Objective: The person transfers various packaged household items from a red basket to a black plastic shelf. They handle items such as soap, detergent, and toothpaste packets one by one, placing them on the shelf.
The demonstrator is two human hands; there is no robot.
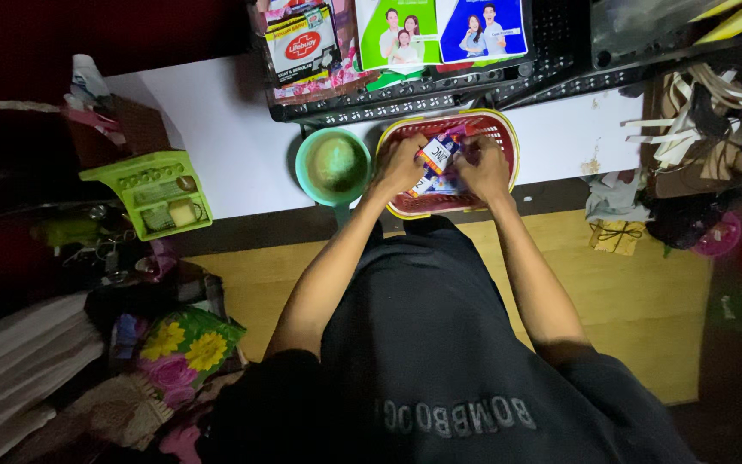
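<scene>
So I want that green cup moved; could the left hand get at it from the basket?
Probably yes: the left hand sits just beside the green cup, with nothing between them.

Red basket (pixel 491 129) with yellow rim — teal bowl (pixel 333 167) — lime-green tray (pixel 152 196), floral cloth (pixel 184 348).

You wear a dark, loose short-sleeved cotton T-shirt (pixel 440 344), near black in this dim light, its sleeves ending above the elbows so both forearms are bare. Toward six o'clock a band of pale block lettering crosses the chest, upside down from your viewpoint. Your left hand (pixel 398 167) and right hand (pixel 484 167), up at twelve o'clock, carry no gloves; any rings or watch cannot be made out
</scene>
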